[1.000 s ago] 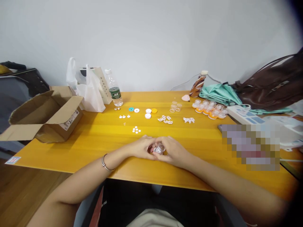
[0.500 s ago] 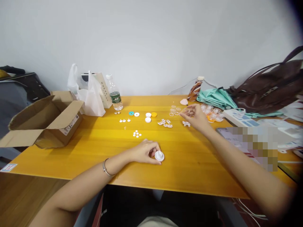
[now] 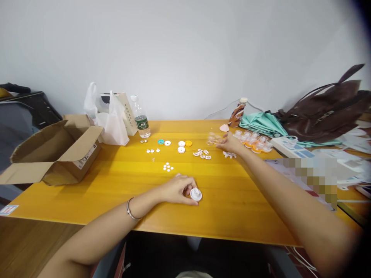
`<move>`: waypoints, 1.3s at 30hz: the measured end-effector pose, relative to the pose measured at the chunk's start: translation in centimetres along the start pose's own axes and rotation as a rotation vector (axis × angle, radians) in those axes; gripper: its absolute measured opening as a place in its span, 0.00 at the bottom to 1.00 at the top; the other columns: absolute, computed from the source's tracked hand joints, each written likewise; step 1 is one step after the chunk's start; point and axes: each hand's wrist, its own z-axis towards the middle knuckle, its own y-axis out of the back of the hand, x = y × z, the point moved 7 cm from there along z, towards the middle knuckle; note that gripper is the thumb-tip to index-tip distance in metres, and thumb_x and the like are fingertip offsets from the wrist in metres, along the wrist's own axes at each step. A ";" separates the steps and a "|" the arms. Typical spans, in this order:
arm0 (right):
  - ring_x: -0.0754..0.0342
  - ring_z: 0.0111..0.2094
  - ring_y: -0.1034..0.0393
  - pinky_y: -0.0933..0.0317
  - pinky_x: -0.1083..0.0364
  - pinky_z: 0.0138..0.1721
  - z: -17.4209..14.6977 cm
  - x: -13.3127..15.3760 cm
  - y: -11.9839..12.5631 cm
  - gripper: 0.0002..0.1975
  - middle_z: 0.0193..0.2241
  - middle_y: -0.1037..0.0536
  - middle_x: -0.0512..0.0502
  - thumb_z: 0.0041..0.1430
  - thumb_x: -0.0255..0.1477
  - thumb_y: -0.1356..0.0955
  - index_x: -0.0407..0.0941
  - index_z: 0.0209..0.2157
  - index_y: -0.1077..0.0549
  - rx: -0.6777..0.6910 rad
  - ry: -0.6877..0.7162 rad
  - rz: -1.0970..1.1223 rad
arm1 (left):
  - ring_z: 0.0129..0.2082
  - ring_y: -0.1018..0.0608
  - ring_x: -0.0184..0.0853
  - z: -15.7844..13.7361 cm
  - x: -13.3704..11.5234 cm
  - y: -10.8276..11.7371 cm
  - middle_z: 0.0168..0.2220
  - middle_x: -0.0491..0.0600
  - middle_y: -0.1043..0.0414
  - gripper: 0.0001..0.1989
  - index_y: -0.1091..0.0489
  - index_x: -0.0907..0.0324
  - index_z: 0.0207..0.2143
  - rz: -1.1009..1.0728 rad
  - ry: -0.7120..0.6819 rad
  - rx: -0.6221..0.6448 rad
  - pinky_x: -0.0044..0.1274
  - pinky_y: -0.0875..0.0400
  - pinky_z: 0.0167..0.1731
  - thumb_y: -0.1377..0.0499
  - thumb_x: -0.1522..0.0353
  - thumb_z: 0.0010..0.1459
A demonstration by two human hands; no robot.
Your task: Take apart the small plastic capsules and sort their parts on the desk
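My left hand (image 3: 180,189) rests on the near part of the table, thumb and fingers closed on the rim of a round white plastic piece (image 3: 196,194) with a raised centre. At the back right, my right hand (image 3: 229,143) has its fingertips together beside several clear rings (image 3: 213,138); whatever they may hold is hidden. White openwork pieces (image 3: 203,154) lie left of that hand, and another openwork group (image 3: 229,155) lies just below it. White discs (image 3: 181,150), a yellow wheel (image 3: 188,143) and a blue ring (image 3: 160,142) sit mid-table, with small white dots (image 3: 167,167) nearer me.
An open cardboard box (image 3: 69,154), a white plastic bag (image 3: 111,125) and a water bottle (image 3: 142,117) stand at left. On the right are a brown drink bottle (image 3: 237,112), clear-and-orange cups (image 3: 256,142), green cloth (image 3: 261,122), a power strip (image 3: 291,146) and a brown bag (image 3: 321,112).
My right hand has moved left and slightly down, its fingertips now close to the clear rings. My left hand keeps its hold on the white piece. The view has shifted slightly.
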 end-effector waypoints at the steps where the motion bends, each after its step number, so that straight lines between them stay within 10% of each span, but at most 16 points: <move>1: 0.56 0.23 0.36 0.46 0.59 0.22 0.1 0.1 -0.1 0.28 0.25 0.31 0.50 0.42 0.34 0.30 0.40 0.43 0.44 -0.007 -0.001 0.002 | 0.28 0.33 0.27 0.0 0.0 0.0 0.25 0.41 0.34 0.19 0.36 0.59 0.33 0.001 0.005 0.001 0.21 0.43 0.36 0.38 0.56 0.45; 10: 0.55 0.26 0.36 0.41 0.56 0.27 0.2 1.6 -0.7 0.30 0.28 0.32 0.50 0.40 0.34 0.29 0.42 0.43 0.45 -0.050 0.020 0.040 | 0.28 0.32 0.27 0.0 0.2 -0.1 0.26 0.41 0.34 0.20 0.35 0.59 0.34 -0.003 0.012 0.010 0.21 0.43 0.35 0.38 0.55 0.45; 15: 0.55 0.28 0.37 0.39 0.55 0.30 -5.8 5.7 1.3 0.19 0.30 0.33 0.47 0.48 0.36 0.33 0.44 0.39 0.41 -0.154 0.238 0.191 | 0.28 0.32 0.27 -0.1 0.4 -0.1 0.26 0.42 0.33 0.20 0.35 0.59 0.34 -0.022 0.010 0.006 0.21 0.43 0.36 0.38 0.55 0.45; 22: 0.54 0.35 0.35 0.39 0.54 0.38 -18.4 11.1 -2.7 0.18 0.33 0.30 0.47 0.49 0.42 0.32 0.44 0.37 0.33 0.415 0.648 0.350 | 0.26 0.33 0.26 0.3 0.2 0.1 0.25 0.41 0.34 0.20 0.36 0.60 0.33 -0.042 0.010 0.021 0.20 0.41 0.33 0.38 0.55 0.45; 39: 0.55 0.34 0.34 0.39 0.55 0.37 -19.0 11.6 -3.8 0.10 0.32 0.29 0.47 0.53 0.34 0.34 0.45 0.37 0.30 0.405 0.713 0.398 | 0.22 0.35 0.25 0.2 1.7 0.1 0.23 0.40 0.37 0.23 0.39 0.60 0.29 -0.126 0.119 -0.141 0.17 0.43 0.22 0.36 0.54 0.39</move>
